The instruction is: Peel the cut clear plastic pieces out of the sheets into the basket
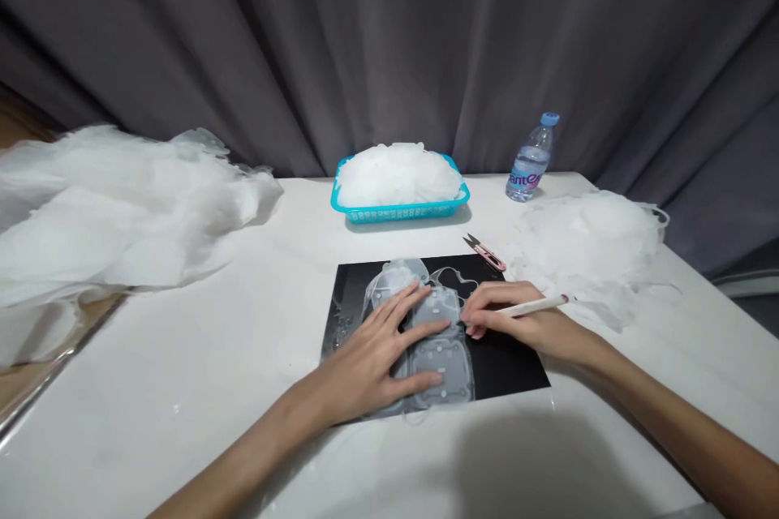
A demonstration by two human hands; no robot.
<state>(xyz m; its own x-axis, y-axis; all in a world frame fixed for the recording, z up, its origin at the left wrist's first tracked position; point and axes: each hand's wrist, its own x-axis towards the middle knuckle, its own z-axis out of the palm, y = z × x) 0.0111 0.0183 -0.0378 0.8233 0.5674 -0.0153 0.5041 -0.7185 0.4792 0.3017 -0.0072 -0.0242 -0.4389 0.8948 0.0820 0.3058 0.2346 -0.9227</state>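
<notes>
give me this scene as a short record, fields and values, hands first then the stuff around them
left hand: spread flat on the translucent molded sheet; hand
right hand: holds the white pen-like tool, by the sheet's right edge; hand
under the sheet: black mat
beyond the mat: teal basket heaped with white pieces
snips: pink-handled, at the mat's far edge
bottle: upright, capped
far left: large white heap
right: smaller white heap
</notes>
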